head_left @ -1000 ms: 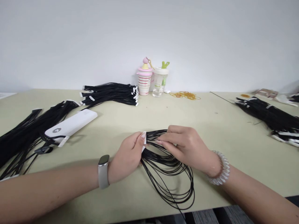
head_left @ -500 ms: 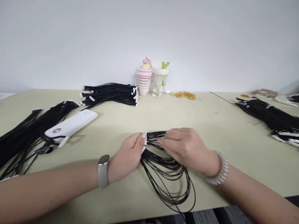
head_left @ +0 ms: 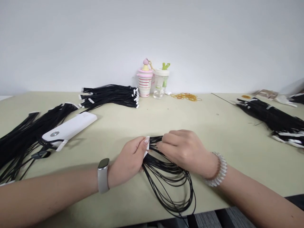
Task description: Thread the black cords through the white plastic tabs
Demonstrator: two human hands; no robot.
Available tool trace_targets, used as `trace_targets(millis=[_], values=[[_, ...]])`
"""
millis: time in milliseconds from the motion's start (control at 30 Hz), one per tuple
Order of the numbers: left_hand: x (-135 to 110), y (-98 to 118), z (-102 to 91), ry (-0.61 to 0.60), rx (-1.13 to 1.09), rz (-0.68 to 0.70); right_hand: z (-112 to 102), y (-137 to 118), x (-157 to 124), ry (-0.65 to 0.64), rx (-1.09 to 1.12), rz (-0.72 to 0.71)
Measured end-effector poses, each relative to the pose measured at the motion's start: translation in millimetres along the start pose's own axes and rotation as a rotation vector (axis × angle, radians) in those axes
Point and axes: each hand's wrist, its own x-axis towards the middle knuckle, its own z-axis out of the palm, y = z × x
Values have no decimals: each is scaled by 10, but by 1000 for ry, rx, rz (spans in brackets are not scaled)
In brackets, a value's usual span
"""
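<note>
A looped bundle of thin black cables (head_left: 163, 164) with white connectors hangs between my hands, just above the table's front part. My left hand (head_left: 131, 158), with a grey band at its wrist, is closed on the cables' white connector (head_left: 148, 142), thumb pressed on top. My right hand (head_left: 181, 152) is closed round the upper strands a short way to the right, its fingertips close to the connector. The loops droop below toward the front edge. My palms hide part of the cables.
A white power bank (head_left: 71, 126) lies beside black cable bundles (head_left: 30, 136) on the left. More cables (head_left: 109, 96), a pink-lidded cup (head_left: 144, 82), a clear cup (head_left: 161, 85) and rubber bands (head_left: 186, 97) are at the back. Another cable pile (head_left: 270, 115) lies at right.
My right hand has moved slightly left along the strands, closer to the connector. My left hand keeps its hold. The whole view has shifted a little.
</note>
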Motion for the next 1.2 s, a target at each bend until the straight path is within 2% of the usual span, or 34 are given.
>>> trace_targets(millis=[100, 167, 333, 433, 633, 867, 1000, 1133, 1200], values=[[11, 7, 2, 40, -57, -65, -109, 32, -27, 98, 94, 130], [30, 19, 0, 84, -96, -115, -187, 16, -49, 69, 256, 214], [76, 33, -8, 180, -131, -182, -211, -112, -62, -439, 716, 258], [85, 22, -5, 188, -154, -195, -165, -111, -58, -563, 861, 296], [91, -21, 8, 142, -211, -188, -183, 33, -92, -645, 1068, 493], [105, -73, 21, 139, -299, -200, -134, 43, -90, -662, 1168, 610], [108, -114, 37, 152, -300, -198, -71, -5, -74, -683, 1200, 618], [99, -124, 34, 123, -279, -171, -116, 32, -68, -631, 1054, 505], [98, -126, 32, 110, -267, -165, -165, 126, -79, -494, 860, 524]])
